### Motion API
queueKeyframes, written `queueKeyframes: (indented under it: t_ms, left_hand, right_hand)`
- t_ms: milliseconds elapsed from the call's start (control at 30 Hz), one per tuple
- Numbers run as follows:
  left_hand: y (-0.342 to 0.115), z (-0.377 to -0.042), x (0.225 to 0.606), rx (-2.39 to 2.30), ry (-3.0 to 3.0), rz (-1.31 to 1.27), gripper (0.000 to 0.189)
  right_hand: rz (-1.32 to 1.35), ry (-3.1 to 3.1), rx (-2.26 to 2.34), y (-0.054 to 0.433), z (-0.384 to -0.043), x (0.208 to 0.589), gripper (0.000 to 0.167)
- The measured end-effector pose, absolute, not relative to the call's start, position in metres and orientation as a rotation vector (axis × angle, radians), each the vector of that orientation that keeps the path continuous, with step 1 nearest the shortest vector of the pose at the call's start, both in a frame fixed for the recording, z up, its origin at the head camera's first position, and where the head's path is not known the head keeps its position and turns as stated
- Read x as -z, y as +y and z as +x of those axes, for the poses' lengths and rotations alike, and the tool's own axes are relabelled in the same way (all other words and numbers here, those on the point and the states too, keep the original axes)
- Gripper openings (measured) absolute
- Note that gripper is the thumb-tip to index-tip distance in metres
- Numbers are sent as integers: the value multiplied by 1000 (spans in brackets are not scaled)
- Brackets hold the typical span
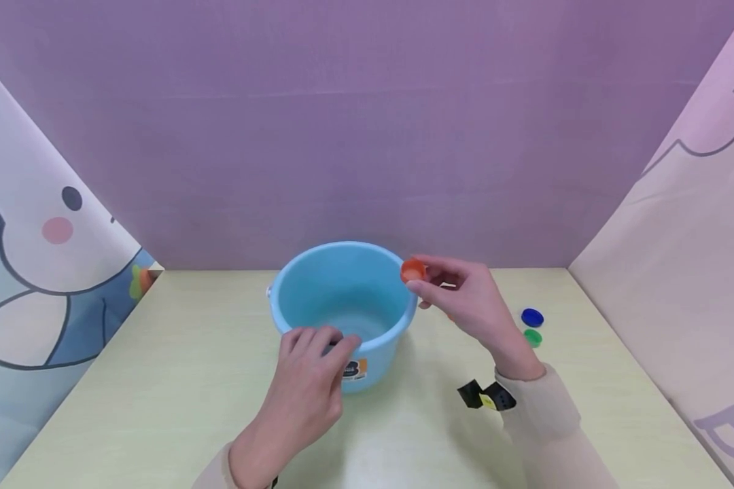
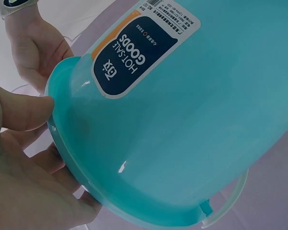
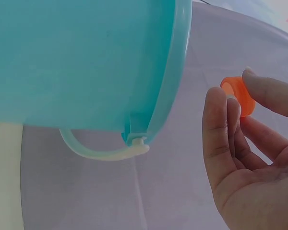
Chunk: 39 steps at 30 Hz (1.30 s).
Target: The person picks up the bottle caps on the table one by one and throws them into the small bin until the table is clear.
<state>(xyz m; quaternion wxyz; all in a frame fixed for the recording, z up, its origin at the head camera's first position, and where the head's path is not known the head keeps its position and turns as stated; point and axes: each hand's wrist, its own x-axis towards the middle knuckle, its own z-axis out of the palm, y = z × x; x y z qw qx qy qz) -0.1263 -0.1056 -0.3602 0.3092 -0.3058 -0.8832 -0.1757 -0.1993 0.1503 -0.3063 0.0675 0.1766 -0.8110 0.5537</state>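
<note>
A light blue plastic bucket [image 1: 376, 367] stands upright on the table, and its inside looks bare where it shows. My left hand [image 1: 312, 380] grips the bucket's near rim; in the left wrist view the thumb [image 2: 31, 112] lies on the outer side and the fingers reach over the rim. Beside the bucket's right rim, my right hand [image 1: 465, 299] pinches an orange bottle cap [image 1: 412, 270] between thumb and fingertips. The right wrist view shows this orange cap [image 3: 245, 96] held apart from the bucket wall [image 3: 86, 62].
To the right on the pale table [image 1: 159, 380] lie a blue cap [image 1: 532, 317] and a green cap [image 1: 533, 337]. A bit of orange [image 1: 450, 316] peeks out under my right hand. A purple cloth backdrop [image 1: 367, 136] rises behind, with printed panels at both sides.
</note>
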Motion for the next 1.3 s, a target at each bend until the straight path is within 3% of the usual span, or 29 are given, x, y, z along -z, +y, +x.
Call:
queueKeyframes:
  t_ms: [1300]
  left_hand:
    - [-107, -126, 360, 445, -2381, -798, 34]
  right_hand:
    - [748, -2430, -1647, 110, -214, 304, 44]
